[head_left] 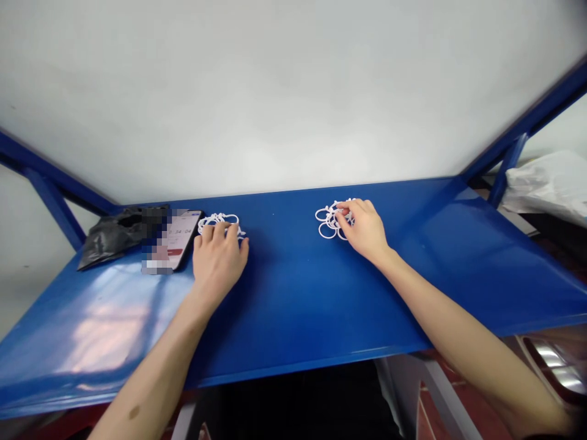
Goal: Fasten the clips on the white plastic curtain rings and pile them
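Two small piles of thin white rings with little knobs lie on a blue table (284, 293). Over the left pile of white rings (232, 218) rests my left hand (217, 256), palm down. Its fingers are slightly bent and the thumb stands apart; the fingertips partly hide the rings. At the right pile of white rings (327, 230), my right hand (365, 229) has thumb and index finger brought close together in a pinch at a ring. Part of that pile is covered by the hand.
A phone (177, 241) with a lit screen lies left of my left hand, beside a black plastic bag (107, 238). Blue frame bars (55, 201) rise at both table ends. A white plastic bag (550, 186) is beyond the right end. A pale wall stands behind.
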A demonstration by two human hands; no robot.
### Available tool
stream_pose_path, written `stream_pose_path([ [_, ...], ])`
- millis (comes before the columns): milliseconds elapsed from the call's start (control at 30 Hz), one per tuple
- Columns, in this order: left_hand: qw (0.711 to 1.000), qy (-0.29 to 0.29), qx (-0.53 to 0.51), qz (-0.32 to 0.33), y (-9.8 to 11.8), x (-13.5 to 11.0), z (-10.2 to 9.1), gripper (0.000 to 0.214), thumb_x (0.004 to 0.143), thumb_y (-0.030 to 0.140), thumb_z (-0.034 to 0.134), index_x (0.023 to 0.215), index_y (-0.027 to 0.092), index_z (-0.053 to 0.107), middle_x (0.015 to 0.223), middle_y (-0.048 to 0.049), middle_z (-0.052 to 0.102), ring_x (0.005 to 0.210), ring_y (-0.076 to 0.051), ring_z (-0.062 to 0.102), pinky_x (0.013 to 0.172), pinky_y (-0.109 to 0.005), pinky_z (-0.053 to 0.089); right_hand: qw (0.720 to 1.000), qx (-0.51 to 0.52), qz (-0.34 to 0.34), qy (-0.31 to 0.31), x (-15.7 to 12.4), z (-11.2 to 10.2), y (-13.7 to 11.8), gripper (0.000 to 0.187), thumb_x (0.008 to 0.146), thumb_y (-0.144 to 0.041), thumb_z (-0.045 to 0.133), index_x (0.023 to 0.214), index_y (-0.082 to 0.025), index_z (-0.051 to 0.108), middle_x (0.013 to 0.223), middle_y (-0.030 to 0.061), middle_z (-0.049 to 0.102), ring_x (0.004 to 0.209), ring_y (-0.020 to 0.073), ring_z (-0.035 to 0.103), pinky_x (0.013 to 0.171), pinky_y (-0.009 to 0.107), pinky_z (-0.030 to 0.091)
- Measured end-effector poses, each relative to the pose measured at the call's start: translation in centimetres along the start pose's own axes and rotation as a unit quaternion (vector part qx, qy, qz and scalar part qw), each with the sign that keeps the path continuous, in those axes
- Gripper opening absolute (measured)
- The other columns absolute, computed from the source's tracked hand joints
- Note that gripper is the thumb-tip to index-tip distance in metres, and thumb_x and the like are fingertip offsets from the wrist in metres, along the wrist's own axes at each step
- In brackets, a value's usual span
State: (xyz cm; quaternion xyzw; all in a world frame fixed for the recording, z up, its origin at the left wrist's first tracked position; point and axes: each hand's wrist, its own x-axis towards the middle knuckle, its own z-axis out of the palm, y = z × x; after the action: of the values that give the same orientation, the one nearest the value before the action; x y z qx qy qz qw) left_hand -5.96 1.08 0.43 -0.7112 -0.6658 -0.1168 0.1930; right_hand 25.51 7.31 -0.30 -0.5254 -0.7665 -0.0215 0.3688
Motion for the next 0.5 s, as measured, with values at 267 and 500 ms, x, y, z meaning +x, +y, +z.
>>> stream_pose_path([
  [267,0.998,-0.056,0.012,0.0,-0.5,0.1,-0.5,0.023,0.097,0.029,0.05,0.097,0.017,0.068,0.097,-0.014,0.072,0.103,-0.037,0.058,0.079,-0.046,0.041,1.0,-0.018,0.0,0.017,0.2,-0.1,0.2,0.02,0.096,-0.029,0.056,0.107,-0.019,0.07,0.095,0.01,0.069,0.095,0.029,0.055,0.084,0.045,0.05],
  [500,0.986,0.09,-0.131,0.051,0.1,-0.1,-1.3,0.015,0.096,0.031,0.06,0.089,0.02,0.068,0.087,-0.0078,0.072,0.087,-0.028,0.06,0.077,-0.041,0.045,0.996,0.058,-0.061,-0.01,-0.9,-0.8,-2.8,0.017,0.098,-0.026,0.055,0.107,-0.021,0.069,0.093,0.0075,0.069,0.094,0.0264,0.058,0.088,0.045,0.049],
])
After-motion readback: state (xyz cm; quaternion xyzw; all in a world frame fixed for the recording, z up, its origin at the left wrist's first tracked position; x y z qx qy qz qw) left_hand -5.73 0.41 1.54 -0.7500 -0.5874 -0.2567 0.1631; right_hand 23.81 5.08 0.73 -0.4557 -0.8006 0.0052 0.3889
